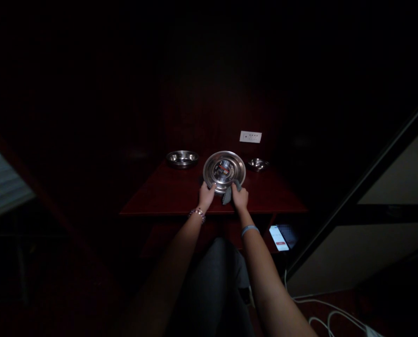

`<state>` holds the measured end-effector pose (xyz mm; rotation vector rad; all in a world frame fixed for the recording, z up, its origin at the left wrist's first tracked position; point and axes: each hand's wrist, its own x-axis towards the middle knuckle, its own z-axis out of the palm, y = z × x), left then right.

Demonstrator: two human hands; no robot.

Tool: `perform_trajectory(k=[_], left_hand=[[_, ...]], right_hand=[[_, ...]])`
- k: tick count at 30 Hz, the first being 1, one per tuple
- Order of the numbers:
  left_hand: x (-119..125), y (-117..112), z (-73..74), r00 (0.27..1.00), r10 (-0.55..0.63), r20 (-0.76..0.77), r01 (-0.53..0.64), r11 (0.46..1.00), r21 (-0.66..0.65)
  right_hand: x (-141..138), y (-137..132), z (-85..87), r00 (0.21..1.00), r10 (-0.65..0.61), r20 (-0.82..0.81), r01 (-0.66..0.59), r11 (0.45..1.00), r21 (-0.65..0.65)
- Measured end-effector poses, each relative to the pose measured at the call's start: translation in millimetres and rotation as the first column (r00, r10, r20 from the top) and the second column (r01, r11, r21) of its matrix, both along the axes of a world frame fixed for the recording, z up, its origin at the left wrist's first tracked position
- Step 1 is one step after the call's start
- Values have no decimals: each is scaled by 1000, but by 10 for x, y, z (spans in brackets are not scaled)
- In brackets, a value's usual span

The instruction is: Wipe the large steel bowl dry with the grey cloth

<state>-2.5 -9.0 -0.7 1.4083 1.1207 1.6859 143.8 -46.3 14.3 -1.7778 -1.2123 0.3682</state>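
Note:
A round, shiny metal plate (232, 164) with a raised rim is held tilted above the red table, its face toward me. A small label (224, 171) with red on it shows at its middle. My left hand (206, 196) grips the lower left rim, thumb on the face. At the lower right rim, my right hand (240, 196) presses a grey cloth (227, 196) against the plate, the cloth hanging below the thumb. The fingers behind the plate are hidden.
Behind to the left sits a stack of metal dishes (182, 161); at the back right is a smaller metal bowl (258, 164). The dark red table (159, 199) ends in a straight front edge. A lit phone (279, 238) lies low right, with white cables (321, 304) below.

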Motion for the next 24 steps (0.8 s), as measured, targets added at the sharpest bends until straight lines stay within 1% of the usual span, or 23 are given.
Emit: perform_trajectory(k=[6, 13, 20, 24], left_hand=[[-2, -19, 20, 999, 7, -37, -8, 1000, -5], [15, -46, 52, 1000, 23, -18, -23, 1000, -17], [19, -25, 52, 997, -53, 51, 53, 999, -7], [22, -23, 57, 997, -58, 59, 59, 998, -5]], right_hand=[[9, -5, 16, 1000, 12, -11, -12, 1000, -12], [4, -56, 66, 1000, 21, -15, -21, 1000, 6], [11, -71, 74, 1000, 18, -14, -18, 1000, 6], [17, -62, 69, 1000, 19, -10, -19, 1000, 1]])
